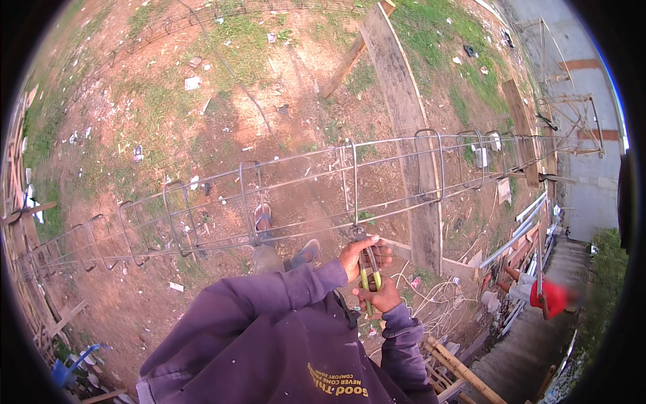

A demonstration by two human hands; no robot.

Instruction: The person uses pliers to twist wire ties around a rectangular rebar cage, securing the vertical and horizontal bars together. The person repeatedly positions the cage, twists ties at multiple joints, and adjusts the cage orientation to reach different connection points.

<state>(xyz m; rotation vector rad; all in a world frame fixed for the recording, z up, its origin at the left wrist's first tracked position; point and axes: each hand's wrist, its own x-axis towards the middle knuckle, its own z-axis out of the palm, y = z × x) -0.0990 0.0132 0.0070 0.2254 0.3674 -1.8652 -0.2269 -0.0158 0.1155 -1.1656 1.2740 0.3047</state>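
A pair of pincers (365,277) with yellow-green handles points away from me, its dark head close to the lower bar of a long steel rebar cage (354,182). My right hand (381,296) is closed round the handles. Beside the tool's upper part, my left hand (354,258) is curled, its thumb near the bar and its fingers behind the pincers. Whatever the left fingers pinch is too small to make out. Square stirrups ring the cage's long bars at intervals.
A wide wooden board (397,101) props the cage, with a slanting timber post (350,64) behind. Loose pale cord (437,306) tangles at lower right, near bamboo poles (464,370). A person in a red shirt (553,299) is on the right. Litter dots the grassy dirt.
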